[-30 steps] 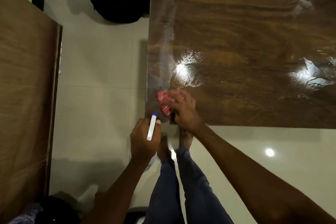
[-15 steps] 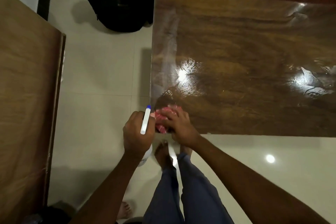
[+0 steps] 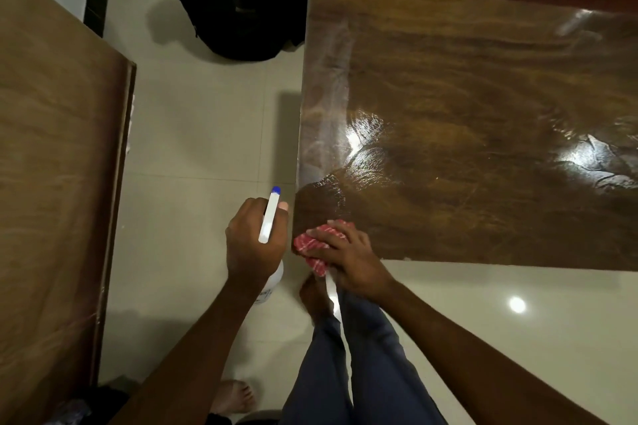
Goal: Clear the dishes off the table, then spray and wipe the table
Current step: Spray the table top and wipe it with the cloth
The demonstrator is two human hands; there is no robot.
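Right hand point(image 3: 348, 259) pressed flat on red-and-white checked cloth point(image 3: 319, 243) at near-left corner of wooden table point(image 3: 483, 114), fingers bunching the fabric. Left hand point(image 3: 253, 241) wrapped around white spray bottle point(image 3: 270, 217), blue nozzle pointing far, held over pale tiled floor point(image 3: 207, 131) just left of table edge. Wet glossy streaks across tabletop. Black bag point(image 3: 238, 0) on floor at far side.

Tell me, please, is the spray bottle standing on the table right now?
No, the left hand holds the spray bottle beside the table.
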